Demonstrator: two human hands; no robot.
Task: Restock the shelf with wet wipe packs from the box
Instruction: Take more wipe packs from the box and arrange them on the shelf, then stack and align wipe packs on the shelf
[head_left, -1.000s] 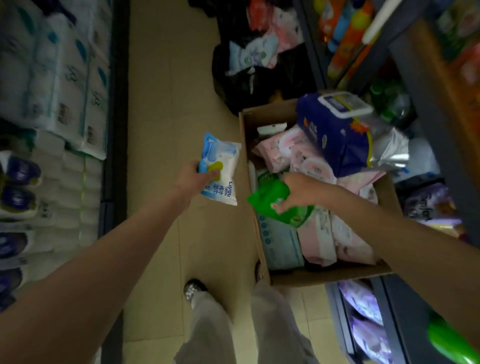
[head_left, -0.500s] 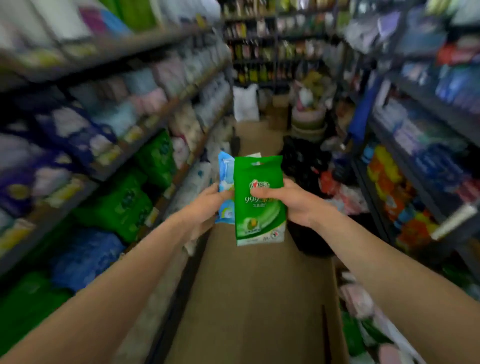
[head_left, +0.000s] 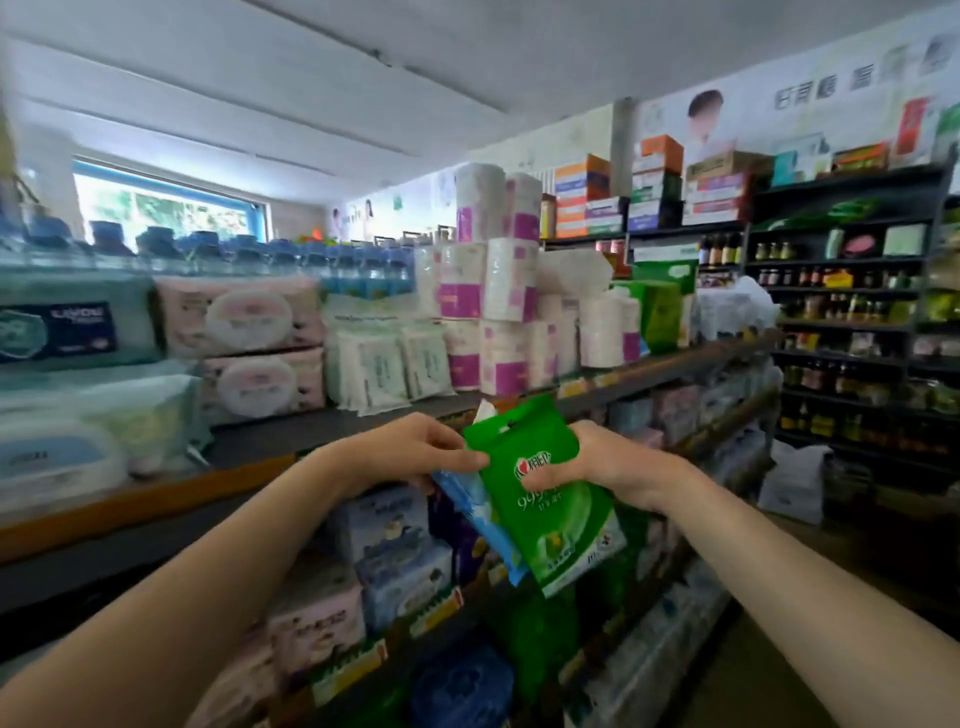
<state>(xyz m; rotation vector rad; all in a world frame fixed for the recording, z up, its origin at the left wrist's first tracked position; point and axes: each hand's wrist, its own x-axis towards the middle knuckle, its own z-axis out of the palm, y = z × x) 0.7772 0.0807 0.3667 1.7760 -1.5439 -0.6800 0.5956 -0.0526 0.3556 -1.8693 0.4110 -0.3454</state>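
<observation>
My right hand (head_left: 613, 465) grips a green wet wipe pack (head_left: 540, 499) by its right side, thumb across the front. My left hand (head_left: 410, 452) pinches the left edge of the green pack and holds a blue and white wet wipe pack (head_left: 483, 525) tucked behind it; only that pack's lower left strip shows. Both packs hang in front of the top shelf (head_left: 332, 431), just below its edge. The box is out of view.
The top shelf carries lidded pink wipe packs (head_left: 249, 322), pale green wipe packs (head_left: 384, 364), toilet roll stacks (head_left: 498, 291) and water bottles (head_left: 291, 254). Lower shelves (head_left: 395, 551) hold more packs. A dark shelf unit with bottles (head_left: 852, 312) stands at the right.
My view has swung up from the box and floor to the top shelf. My right hand lifted the green pack from the box and brought it against the blue pack; both hands rose.
</observation>
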